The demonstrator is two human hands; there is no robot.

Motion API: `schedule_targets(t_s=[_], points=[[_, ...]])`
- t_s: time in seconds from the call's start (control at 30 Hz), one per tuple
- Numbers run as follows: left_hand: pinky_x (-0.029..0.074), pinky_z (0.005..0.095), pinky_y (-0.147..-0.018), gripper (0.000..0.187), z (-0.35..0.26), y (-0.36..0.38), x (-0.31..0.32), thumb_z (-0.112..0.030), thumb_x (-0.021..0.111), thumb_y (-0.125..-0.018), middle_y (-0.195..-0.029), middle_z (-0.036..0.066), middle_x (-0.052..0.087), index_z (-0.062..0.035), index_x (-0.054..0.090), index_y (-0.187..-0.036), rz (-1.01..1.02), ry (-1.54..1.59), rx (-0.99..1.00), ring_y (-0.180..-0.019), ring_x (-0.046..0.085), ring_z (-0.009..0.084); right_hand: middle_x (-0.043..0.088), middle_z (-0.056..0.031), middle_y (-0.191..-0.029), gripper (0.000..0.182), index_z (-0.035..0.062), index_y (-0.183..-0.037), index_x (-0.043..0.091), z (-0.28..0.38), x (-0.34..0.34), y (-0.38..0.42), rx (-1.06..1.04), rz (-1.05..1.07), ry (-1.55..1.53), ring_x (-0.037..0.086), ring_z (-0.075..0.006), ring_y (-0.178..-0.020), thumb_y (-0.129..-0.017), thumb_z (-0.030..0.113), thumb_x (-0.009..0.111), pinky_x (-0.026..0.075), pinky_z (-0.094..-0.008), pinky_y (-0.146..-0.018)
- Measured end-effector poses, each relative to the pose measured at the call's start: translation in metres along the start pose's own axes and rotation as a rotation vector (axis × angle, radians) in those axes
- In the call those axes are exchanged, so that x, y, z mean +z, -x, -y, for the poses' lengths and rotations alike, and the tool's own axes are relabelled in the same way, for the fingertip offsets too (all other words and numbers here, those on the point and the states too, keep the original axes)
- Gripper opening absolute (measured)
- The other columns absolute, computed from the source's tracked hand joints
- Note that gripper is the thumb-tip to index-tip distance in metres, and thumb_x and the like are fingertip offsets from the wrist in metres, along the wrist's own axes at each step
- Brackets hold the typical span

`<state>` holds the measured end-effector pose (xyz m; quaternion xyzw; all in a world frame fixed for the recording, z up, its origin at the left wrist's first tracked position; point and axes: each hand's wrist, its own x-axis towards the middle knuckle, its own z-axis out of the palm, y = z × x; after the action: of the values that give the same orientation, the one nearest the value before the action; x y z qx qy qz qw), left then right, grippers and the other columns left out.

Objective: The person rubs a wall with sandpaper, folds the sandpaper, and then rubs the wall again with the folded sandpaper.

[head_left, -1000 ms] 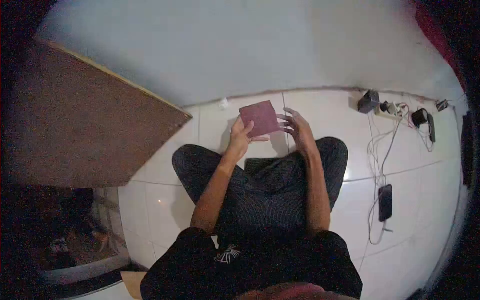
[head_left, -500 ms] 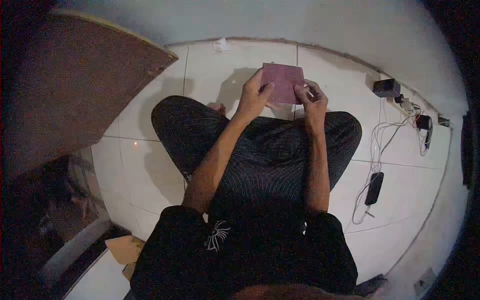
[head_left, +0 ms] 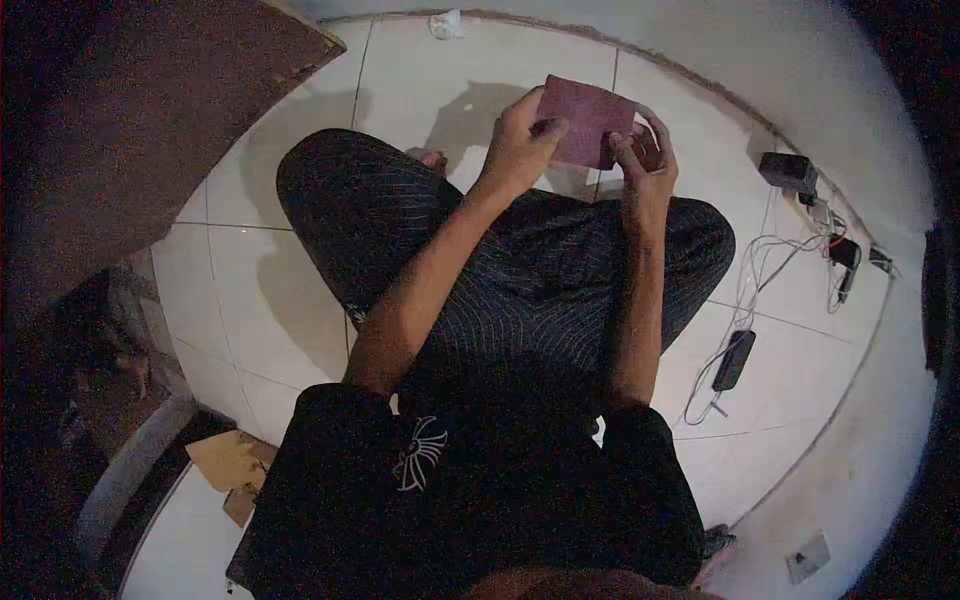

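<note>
Maroon square [head_left: 588, 122]: held up between both hands, flat face showing, slightly tilted, above the floor [head_left: 480, 80] and just beyond the crossed legs [head_left: 540, 270].
Left hand [head_left: 520, 150]: clamped on the square's left side, thumb laid over the visible face, other fingers mostly hidden behind.
Right hand [head_left: 648, 165]: clamped on the square's right side, thumb against the face near the lower corner, other fingers bent around beside and behind the right edge, tips partly hidden.
Square to hands: directly between the two, touching both, with the upper edge rising above the left thumb.
Foot [head_left: 434, 162]: partly showing beside the left knee.
Right of the legs: black box [head_left: 788, 172] near the wall [head_left: 800, 90], pale cables [head_left: 765, 255] trailing down to a black brick [head_left: 735, 360].
Far floor edge: small white item [head_left: 445, 24], too blurred to identify.
Lower left: cardboard [head_left: 228, 462] near the shirt [head_left: 480, 500].
</note>
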<state>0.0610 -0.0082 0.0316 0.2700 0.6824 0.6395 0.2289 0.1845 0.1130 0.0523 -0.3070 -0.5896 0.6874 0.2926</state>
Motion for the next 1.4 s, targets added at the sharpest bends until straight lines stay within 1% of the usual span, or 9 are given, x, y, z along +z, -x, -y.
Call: schedule_targets(t_s=[0.3,0.37,0.4,0.5,0.57,0.6,0.9,1.33,1.4], points=[[0.049,0.037,-0.091,0.037,-0.021,0.007,0.001,-0.011,0.064,-0.088,-0.107,0.018,0.066,0.0024,0.056,-0.121,0.019,0.087,-0.231,-0.102,0.065,0.0271,0.067,-0.0103,-0.105,0.039,-0.0001,-0.123,0.058,-0.002,-0.005,-0.001,-0.066,-0.095,0.056,0.062,-0.0124,-0.089,-0.086,0.003,0.069,0.053,-0.0274,-0.079],[0.047,0.0388,-0.096,0.043,-0.014,0.006,0.005,-0.017,0.066,-0.087,-0.11,0.02,0.066,0.002,0.055,-0.124,-0.295,-0.327,0.013,-0.106,0.063,0.0296,0.068,-0.01,-0.103,0.038,0.0008,-0.122,0.059,0.003,0.0,0.001,-0.118,-0.111,0.109,0.063,-0.0118,-0.086,-0.086,0.005,0.069,0.054,-0.0288,-0.08],[0.047,0.0388,-0.096,0.043,-0.009,0.006,0.005,-0.017,0.066,-0.087,-0.11,0.02,0.066,0.002,0.055,-0.124,-0.292,-0.327,0.014,-0.106,0.063,0.0296,0.069,-0.0105,-0.101,0.038,0.0006,-0.123,0.059,0.006,0.0,0.003,-0.116,-0.07,0.149,0.062,-0.0113,-0.084,-0.086,0.005,0.069,0.054,-0.0288,-0.079],[0.045,0.0397,-0.099,0.045,-0.026,0.001,-0.004,-0.023,0.07,-0.085,-0.11,0.019,0.066,0.0001,0.058,-0.122,-0.248,-0.395,0.165,-0.108,0.062,0.03,0.071,-0.0096,-0.097,0.039,0.0039,-0.124,0.059,0.0,0.0,0.002,-0.138,0.015,0.227,0.06,-0.0105,-0.077,-0.086,0.005,0.068,0.053,-0.0293,-0.076],[0.047,0.0393,-0.096,0.038,-0.031,0.003,-0.005,-0.024,0.072,-0.084,-0.106,0.016,0.068,-0.0016,0.064,-0.113,0.123,-0.244,0.002,-0.105,0.064,0.0279,0.072,-0.0065,-0.095,0.038,0.0076,-0.123,0.061,0.001,0.002,0.004,-0.262,0.137,0.496,0.059,-0.01,-0.075,-0.086,0.007,0.068,0.052,-0.0287,-0.072],[0.048,0.0353,-0.091,0.034,-0.034,0.004,-0.003,-0.026,0.076,-0.081,-0.101,0.011,0.071,-0.0028,0.069,-0.106,0.137,-0.254,-0.025,-0.098,0.067,0.0219,0.072,-0.0051,-0.094,0.036,0.0098,-0.12,0.064,0.001,0.003,0.006,-0.226,0.143,0.441,0.06,-0.0108,-0.074,-0.085,0.008,0.07,0.052,-0.0279,-0.067],[0.05,0.035,-0.086,0.023,-0.028,0.007,-0.002,-0.021,0.075,-0.08,-0.093,0.01,0.072,-0.0052,0.072,-0.096,0.107,-0.349,0.068,-0.09,0.067,0.023,0.07,-0.0071,-0.09,0.012,0.0041,-0.096,0.069,-0.003,-0.001,0.007,-0.284,0.133,0.506,0.066,-0.0134,-0.079,-0.085,0.009,0.07,0.053,-0.0277,-0.063],[0.05,0.0361,-0.084,0.022,-0.028,0.006,0.0,-0.022,0.071,-0.083,-0.092,0.012,0.071,-0.0036,0.07,-0.094,0.173,-0.385,0.042,-0.087,0.067,0.0243,0.067,-0.0073,-0.088,0.013,0.0029,-0.094,0.067,-0.001,0.002,0.007,-0.186,0.156,0.563,0.064,-0.0154,-0.073,-0.083,0.008,0.072,0.051,-0.0285,-0.062],[0.05,0.0389,-0.079,0.015,-0.026,0.007,0.003,-0.013,0.07,-0.082,-0.085,0.013,0.07,-0.0005,0.068,-0.089,0.125,-0.351,0.073,-0.083,0.067,0.0288,0.067,-0.0088,-0.091,0.015,0.0032,-0.095,0.067,0.001,0.003,0.009,-0.156,0.159,0.516,0.064,-0.0166,-0.074,-0.083,0.01,0.073,0.052,-0.029,-0.064]])
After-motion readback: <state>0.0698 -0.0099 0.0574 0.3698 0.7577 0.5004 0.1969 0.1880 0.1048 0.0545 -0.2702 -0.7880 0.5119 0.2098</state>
